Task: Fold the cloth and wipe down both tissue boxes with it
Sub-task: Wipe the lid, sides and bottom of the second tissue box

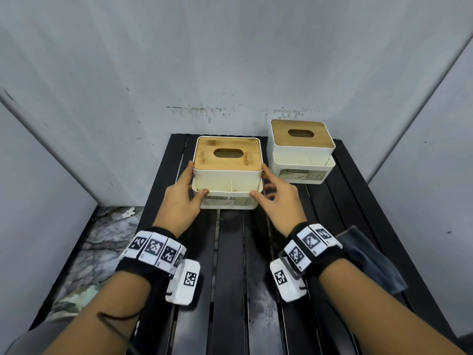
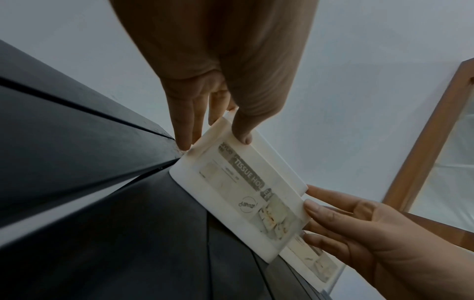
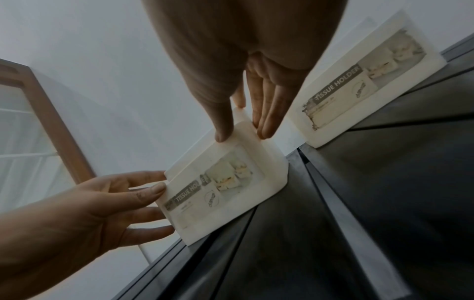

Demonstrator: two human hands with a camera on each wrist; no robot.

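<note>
- Worktop (image 1: 230,252): black and slatted; it carries every task item.
- Near box (image 1: 227,175): white body with a wooden lid, standing at about 12 o'clock from me, upright. I hold it between both hands.
- Left hand (image 1: 183,198): fingers lie straight along the box's left wall, thumb on the front face near the left corner. The left wrist view shows the thumb (image 2: 242,130) pressed on the label side and the fingers (image 2: 184,130) down the side wall. It clasps the box and carries no cloth.
- Right hand (image 1: 276,198): mirrors the left, with fingers on the right wall and thumb on the front near the right corner. The right wrist view shows the thumb (image 3: 223,130) on the front edge. It too carries no cloth.
- Far box (image 1: 300,152): same make, at about 1 o'clock, just beside the near box but apart from it; neither hand touches it.
- Cloth (image 1: 368,262): dark grey, lying at about 4 o'clock near the right edge of the worktop, partly hidden behind my right wrist. It looks bunched or loosely doubled; I cannot tell whether it is properly folded.
- Progress, as I judge it: neither hand holds the cloth, so no wiping is under way. I read this as shifting or squaring the near box. Whether either box has been wiped cannot be told from their surfaces.
- Remaining, at most: take up the cloth, fold it if needed, and wipe both boxes.
</note>
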